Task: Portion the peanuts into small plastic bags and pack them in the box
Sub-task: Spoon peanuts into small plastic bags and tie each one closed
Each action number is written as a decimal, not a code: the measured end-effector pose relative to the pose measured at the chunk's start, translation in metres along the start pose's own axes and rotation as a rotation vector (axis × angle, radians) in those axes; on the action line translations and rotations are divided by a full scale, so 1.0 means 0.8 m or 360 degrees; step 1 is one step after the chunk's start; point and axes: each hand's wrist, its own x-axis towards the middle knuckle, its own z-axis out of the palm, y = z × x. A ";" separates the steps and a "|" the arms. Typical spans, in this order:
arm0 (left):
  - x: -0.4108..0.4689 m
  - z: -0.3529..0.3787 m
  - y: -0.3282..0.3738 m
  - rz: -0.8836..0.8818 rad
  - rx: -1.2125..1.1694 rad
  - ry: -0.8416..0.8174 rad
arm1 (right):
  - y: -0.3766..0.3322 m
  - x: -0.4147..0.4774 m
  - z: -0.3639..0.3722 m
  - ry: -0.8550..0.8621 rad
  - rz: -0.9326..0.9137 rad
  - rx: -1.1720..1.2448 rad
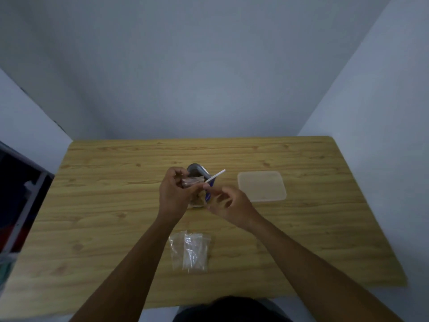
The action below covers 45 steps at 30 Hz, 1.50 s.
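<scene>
At the middle of the wooden table [104, 205], my left hand [173, 194] holds a small clear plastic bag [190, 181] with brown peanuts in it. Right beside it, my right hand [228, 203] pinches a white spoon [215, 175] whose handle points up and to the right. Behind and between both hands stands a peanut package [197, 169] with a grey top and blue side, mostly hidden by my fingers. A stack of empty clear bags [190, 251] lies nearer to me. The clear plastic box [261, 185] sits to the right of my hands.
The table stands against a grey wall, with walls at both sides. A dark frame or shelf [21, 194] is off the table's left edge. Bare wood lies at the left and far right of the table.
</scene>
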 end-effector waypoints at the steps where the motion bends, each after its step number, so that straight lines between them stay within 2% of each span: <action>1: -0.002 0.005 0.000 -0.0002 0.0007 -0.0010 | 0.002 -0.005 0.002 -0.0088 0.0025 0.0061; 6: -0.013 0.030 0.003 -0.0137 -0.0169 -0.0089 | 0.021 -0.013 -0.001 0.0038 0.0071 0.0388; 14: -0.037 0.049 -0.013 -0.0327 -0.0279 -0.0243 | 0.052 -0.023 -0.033 0.0122 0.0095 0.0399; 23: -0.056 0.074 -0.027 -0.0224 0.0027 -0.0404 | 0.060 -0.025 -0.052 0.0398 0.0032 0.0357; 31: -0.090 0.101 -0.074 -0.0612 0.0115 -0.0493 | 0.121 -0.048 -0.031 0.0534 0.0494 0.0497; 34: -0.102 0.111 -0.096 -0.0762 0.0196 -0.0506 | 0.155 -0.058 -0.020 0.0561 0.0728 0.0423; 36: -0.112 0.118 -0.109 -0.0842 0.0278 -0.0521 | 0.176 -0.066 -0.016 0.0568 0.0811 0.0235; 39: -0.124 0.122 -0.136 -0.0901 0.0405 -0.0522 | 0.191 -0.077 -0.014 0.0507 0.0774 -0.0116; 42: -0.125 0.118 -0.172 -0.0864 0.0487 -0.0604 | 0.193 -0.081 -0.014 0.0474 0.0749 -0.0278; 45: -0.124 0.105 -0.147 -0.0733 0.0618 -0.0601 | 0.195 -0.085 -0.009 0.0596 0.0638 -0.0390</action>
